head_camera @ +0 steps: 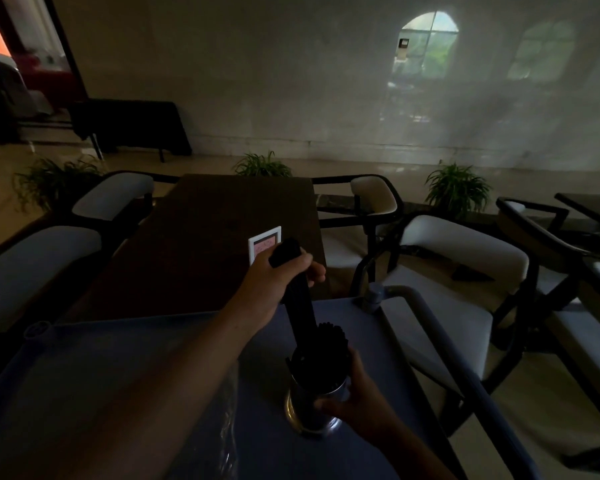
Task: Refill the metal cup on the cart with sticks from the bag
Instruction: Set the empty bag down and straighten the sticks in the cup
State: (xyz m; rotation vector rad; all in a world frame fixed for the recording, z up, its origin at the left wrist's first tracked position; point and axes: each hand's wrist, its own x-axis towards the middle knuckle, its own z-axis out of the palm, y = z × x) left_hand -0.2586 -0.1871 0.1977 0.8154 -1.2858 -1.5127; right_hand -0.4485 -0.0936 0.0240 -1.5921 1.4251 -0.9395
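Observation:
A shiny metal cup (312,407) stands on the blue cart top (118,375), near its right side. Several black sticks stand in it. My right hand (357,393) wraps around the cup's right side. My left hand (278,282) grips a bundle of black sticks (297,299) by its upper part; the bundle tilts down, with its lower end inside the cup's mouth. A clear plastic bag (229,410) lies on the cart under my left forearm, hard to make out in the dim light.
The cart's grey handle rail (440,341) runs along its right edge. Beyond the cart stands a dark wooden table (205,237) with a small white-framed card (262,244) on it. Armchairs with pale cushions flank the table and the cart's right side. Potted plants line the floor behind.

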